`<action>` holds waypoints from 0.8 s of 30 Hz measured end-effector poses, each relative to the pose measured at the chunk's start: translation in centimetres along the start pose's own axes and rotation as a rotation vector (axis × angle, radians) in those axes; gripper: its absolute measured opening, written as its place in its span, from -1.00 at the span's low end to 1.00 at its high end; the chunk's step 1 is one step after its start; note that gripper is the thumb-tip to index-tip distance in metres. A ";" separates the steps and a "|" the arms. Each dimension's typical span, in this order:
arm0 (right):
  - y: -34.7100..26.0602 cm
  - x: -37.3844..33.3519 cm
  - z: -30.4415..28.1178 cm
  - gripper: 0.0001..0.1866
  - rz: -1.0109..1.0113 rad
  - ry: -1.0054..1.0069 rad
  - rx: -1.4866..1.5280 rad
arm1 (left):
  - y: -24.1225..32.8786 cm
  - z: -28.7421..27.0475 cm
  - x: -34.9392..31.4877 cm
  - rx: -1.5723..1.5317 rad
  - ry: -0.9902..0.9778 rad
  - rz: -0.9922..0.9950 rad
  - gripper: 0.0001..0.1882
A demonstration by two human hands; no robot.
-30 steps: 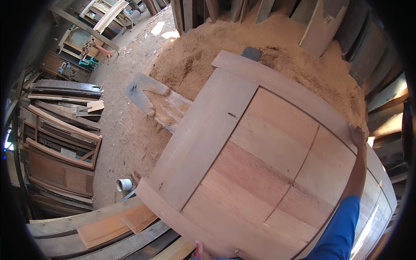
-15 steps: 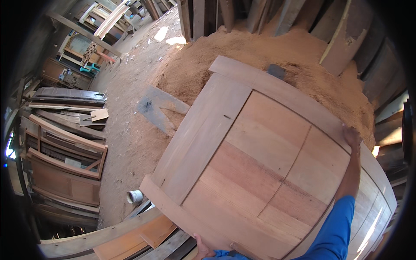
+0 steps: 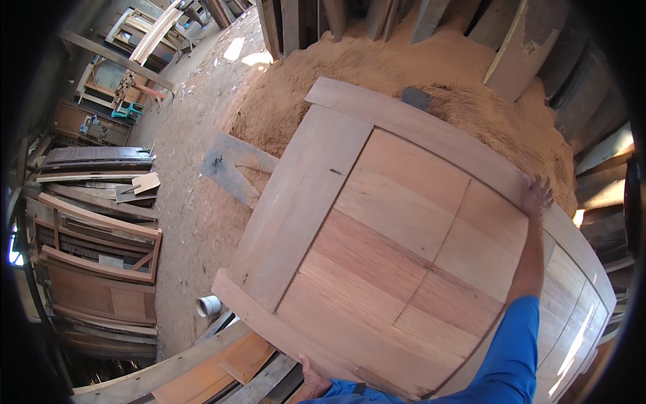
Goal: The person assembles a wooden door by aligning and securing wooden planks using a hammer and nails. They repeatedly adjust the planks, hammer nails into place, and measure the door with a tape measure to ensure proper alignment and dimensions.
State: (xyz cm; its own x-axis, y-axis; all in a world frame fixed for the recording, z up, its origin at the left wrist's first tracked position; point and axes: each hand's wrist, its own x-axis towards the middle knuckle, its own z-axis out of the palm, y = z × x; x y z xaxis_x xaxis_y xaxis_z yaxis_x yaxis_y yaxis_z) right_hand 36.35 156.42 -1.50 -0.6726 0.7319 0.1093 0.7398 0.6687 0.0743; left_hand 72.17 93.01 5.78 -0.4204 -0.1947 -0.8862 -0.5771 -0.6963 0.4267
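Dusty workshop ground point(image 3: 185, 182) spreads around a large wooden panel door point(image 3: 383, 249), which lies tilted across the middle of the view. At its near edge is the left hand point(image 3: 313, 380), thumb against the wood, though I cannot tell whether its hidden fingers grip, while the right hand point(image 3: 536, 195) rests with fingers spread on the far rail, not clasped round it. Beyond come a white container point(image 3: 209, 306), a sawdust heap point(image 3: 323, 74), upright planks point(image 3: 528, 47) and, farthest, a turquoise stool point(image 3: 128, 112).
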 end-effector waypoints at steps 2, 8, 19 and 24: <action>-0.4 -0.7 0.5 -0.28 0.042 0.142 0.017 | 0.0 -1.7 0.9 0.002 -0.097 0.040 0.07; -0.4 -6.6 2.5 -0.42 -0.147 0.160 0.242 | 2.1 -4.4 3.9 -0.012 -0.177 0.141 -0.10; 27.0 -25.2 -2.1 -0.57 0.121 0.082 0.387 | 2.6 -6.0 6.4 -0.042 -0.115 0.140 -0.11; 46.5 -39.3 -1.5 -0.39 0.716 -0.125 0.082 | 3.8 -5.5 7.8 -0.022 -0.159 0.132 -0.10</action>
State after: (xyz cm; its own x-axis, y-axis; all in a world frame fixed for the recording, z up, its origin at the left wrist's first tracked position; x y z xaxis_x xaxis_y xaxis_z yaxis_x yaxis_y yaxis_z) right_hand 97.23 158.59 -0.89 -0.0250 0.9996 -0.0109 0.9986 0.0244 -0.0477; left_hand 70.57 85.07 -0.54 -0.5975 -0.1744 -0.7827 -0.4955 -0.6871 0.5314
